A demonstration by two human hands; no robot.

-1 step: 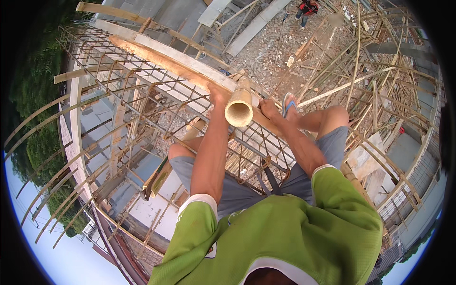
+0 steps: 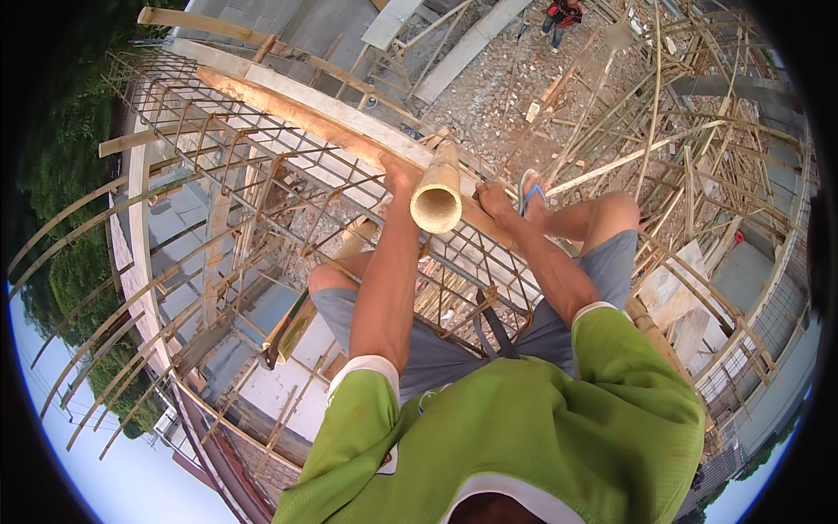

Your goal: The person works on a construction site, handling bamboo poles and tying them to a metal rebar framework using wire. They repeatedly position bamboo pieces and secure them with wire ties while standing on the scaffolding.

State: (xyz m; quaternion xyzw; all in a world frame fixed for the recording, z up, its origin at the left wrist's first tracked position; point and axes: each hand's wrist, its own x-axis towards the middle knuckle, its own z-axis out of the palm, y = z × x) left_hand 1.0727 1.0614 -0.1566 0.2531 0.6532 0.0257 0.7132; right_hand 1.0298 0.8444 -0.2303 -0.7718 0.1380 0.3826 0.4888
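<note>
A long rough-edged wooden plank [image 2: 297,113] lies along the top of a rebar cage [image 2: 262,166], slanting from far left to near right. My left hand [image 2: 400,172] is closed on the plank, left of a thick bamboo pole [image 2: 443,175] whose hollow end points at me. Right of the pole my right hand [image 2: 494,199] is closed over the same plank, its fingers partly hidden. The pole stands between my hands; whether either wrist touches it I cannot tell. Both arms reach forward between my bent knees.
A pale formwork board [image 2: 349,112] runs behind the plank. Far below lies rubble ground [image 2: 489,113], where a person [image 2: 563,17] stands. Bamboo scaffolding [image 2: 698,175] crowds the right. Curved bamboo strips [image 2: 96,214] jut out at left. A sandalled foot [image 2: 533,199] rests beyond my right hand.
</note>
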